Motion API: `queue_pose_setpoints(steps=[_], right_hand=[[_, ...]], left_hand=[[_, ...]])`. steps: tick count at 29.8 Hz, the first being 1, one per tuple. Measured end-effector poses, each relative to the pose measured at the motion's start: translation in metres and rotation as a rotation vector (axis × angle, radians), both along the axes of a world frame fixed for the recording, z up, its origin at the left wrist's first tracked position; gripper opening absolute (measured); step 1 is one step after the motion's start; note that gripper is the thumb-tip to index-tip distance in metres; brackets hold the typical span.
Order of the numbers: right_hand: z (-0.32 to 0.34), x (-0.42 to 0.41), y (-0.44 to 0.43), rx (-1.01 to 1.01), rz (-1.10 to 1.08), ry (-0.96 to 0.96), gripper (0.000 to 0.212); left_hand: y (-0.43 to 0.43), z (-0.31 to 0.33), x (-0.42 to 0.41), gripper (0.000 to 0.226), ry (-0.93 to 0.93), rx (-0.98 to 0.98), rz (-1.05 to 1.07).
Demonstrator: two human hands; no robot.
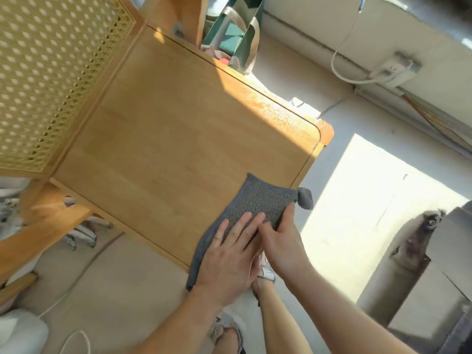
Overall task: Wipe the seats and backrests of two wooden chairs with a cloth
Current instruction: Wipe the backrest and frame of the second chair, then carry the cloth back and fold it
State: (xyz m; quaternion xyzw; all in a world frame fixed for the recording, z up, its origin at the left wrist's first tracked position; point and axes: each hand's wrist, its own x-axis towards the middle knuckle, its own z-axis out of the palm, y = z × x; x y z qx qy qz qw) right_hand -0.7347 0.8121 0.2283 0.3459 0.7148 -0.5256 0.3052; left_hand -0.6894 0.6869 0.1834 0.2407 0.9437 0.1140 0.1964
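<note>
A grey cloth (255, 200) lies spread on the near front corner of a wooden chair seat (166, 139), one corner hanging over the seat's edge. My left hand (229, 256) lies flat on the cloth with its fingers straight. My right hand (281, 241) rests on the cloth beside it, fingers extended and partly over the left fingertips. The chair's woven cane backrest (48, 72) rises at the upper left. A second chair's wooden frame (38, 226) shows at the lower left.
A green bag (235, 34) stands on the floor behind the seat. A white power strip with a cable (393, 70) lies by the wall at the upper right. My feet in shoes (265, 272) are below the seat's edge. Sunlight falls on the floor at right.
</note>
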Motion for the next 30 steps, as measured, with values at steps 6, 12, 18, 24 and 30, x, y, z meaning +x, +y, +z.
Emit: queue_pose_setpoints(steps=[6,12,18,24,30], right_hand=[[-0.006,0.050,-0.051,0.071,-0.032,-0.048,0.063],[0.002,0.084,-0.080,0.142,-0.124,-0.125,0.051],[0.020,0.093,-0.094,0.112,-0.113,-0.207,0.008],[0.060,0.087,-0.135,0.020,0.212,-0.061,0.019],[0.118,0.070,-0.142,-0.008,0.812,0.178,0.016]], left_hand=[[-0.043,0.004,0.039,0.059,-0.029,0.029,0.032],[-0.075,0.007,0.076,0.052,-0.025,0.160,0.145],[-0.110,0.023,0.105,0.058,-0.144,0.125,0.311],[-0.147,0.067,0.092,0.056,-0.267,0.283,0.960],[-0.178,0.111,0.075,0.073,-0.253,0.426,0.756]])
